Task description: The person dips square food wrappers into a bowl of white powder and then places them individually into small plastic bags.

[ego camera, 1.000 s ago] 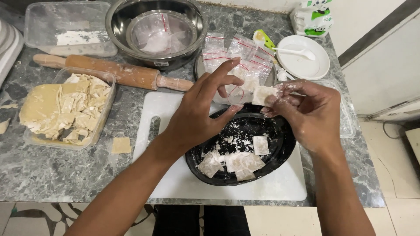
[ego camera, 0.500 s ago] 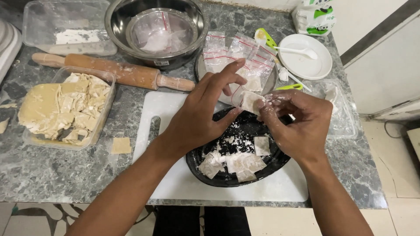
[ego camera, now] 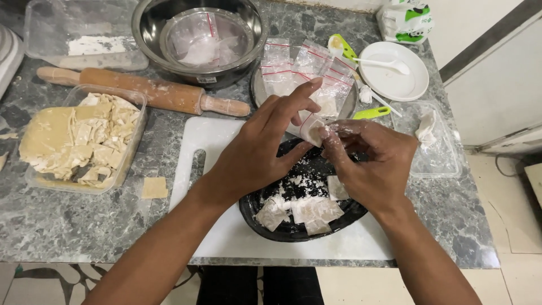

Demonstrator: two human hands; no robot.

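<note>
We see a grey marble counter (ego camera: 68,226) with a white board (ego camera: 226,237) on it, and on the board a black bowl (ego camera: 265,220) holding floured dough squares (ego camera: 313,210). Above the bowl, our left hand (ego camera: 257,152) and right hand (ego camera: 375,164) meet, fingertips of both pinched on one small bag (ego camera: 311,129) with a red strip. The bag sits between the hands, just above the bowl's far rim, its long axis running away from us; both hands are equally near. Compared with a second ago, the hands have drawn closer and the bag has shifted left, toward the left hand.
</note>
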